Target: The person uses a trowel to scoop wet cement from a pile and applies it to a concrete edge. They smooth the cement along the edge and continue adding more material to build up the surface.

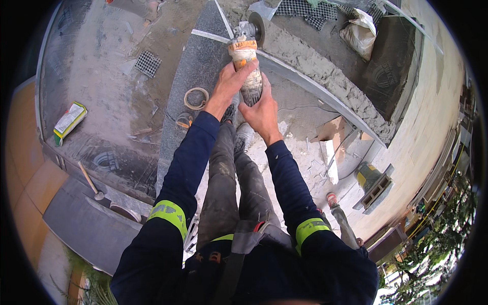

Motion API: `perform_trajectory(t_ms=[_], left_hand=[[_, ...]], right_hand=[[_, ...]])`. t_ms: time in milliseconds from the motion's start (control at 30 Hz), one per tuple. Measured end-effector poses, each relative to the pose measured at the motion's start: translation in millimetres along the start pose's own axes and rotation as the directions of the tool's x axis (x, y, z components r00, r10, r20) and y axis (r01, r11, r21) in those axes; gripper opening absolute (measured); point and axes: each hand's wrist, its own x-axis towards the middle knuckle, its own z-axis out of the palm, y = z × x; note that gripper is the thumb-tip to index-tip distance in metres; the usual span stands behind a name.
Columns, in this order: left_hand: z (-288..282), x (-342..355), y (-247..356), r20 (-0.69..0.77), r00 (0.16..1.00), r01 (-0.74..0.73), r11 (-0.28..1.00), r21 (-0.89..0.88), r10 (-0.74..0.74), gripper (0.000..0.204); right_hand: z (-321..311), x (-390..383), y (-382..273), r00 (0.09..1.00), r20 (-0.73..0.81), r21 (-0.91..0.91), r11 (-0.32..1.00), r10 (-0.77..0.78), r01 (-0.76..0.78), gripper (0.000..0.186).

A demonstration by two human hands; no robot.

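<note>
An angle grinder [246, 76], coated in pale dust, with an orange band and a dark round disc [259, 28], is held in both my hands. My left hand [229, 86] wraps its body from the left, thumb across the top. Lower down, my right hand [260, 114] grips the rear end from the right. The disc is beside a long pale edging strip [325, 96] and a short white strip [207, 34] lying on speckled grey stone [180, 96]. Whether the disc touches either is unclear. A cream coil [185, 98] lies on the stone left of my left hand.
Mortar [315, 66] lines the edging, with a white sack [358, 38] beyond. A green-and-white bag [68, 124] and rubber mallet [89, 180] are left; a plastic grid [147, 63] lies upper left. Lower right are a co-worker's leg [343, 223] and a grey-green machine [371, 180].
</note>
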Motion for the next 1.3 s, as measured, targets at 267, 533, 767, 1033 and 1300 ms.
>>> perform_trajectory(t_ms=[267, 533, 767, 1033, 1300], left_hand=[[38.8, -168.4, 44.6, 0.316, 0.949, 0.062, 0.99, -0.124, -0.019, 0.055], [104.9, -205.4, 139.6, 0.348, 0.931, 0.147, 0.986, -0.08, -0.11, 0.058], [128.6, -241.2, 167.0, 0.549, 0.785, 0.235, 0.958, 0.167, -0.288, 0.055], [25.9, -201.6, 117.6, 0.357, 0.863, 0.152, 0.857, 0.493, -0.358, 0.042], [66.2, -221.6, 150.8, 0.128, 0.944, 0.189, 0.82, 0.54, -0.302, 0.047]], right_hand=[[-105.3, -96.9, -60.1, 0.997, -0.059, 0.126, 0.991, 0.045, -0.037, 0.086], [-167.8, -182.8, -124.7, 0.98, -0.129, 0.054, 0.988, 0.153, -0.148, 0.092], [-196.3, -239.7, -142.4, 0.942, -0.238, 0.343, 0.928, 0.236, -0.146, 0.081], [-265.9, -286.2, -91.5, 0.677, -0.61, 0.261, 0.912, 0.411, -0.317, 0.091], [-368.2, -366.5, 54.1, 0.515, -0.572, 0.567, 0.761, 0.639, -0.315, 0.073]])
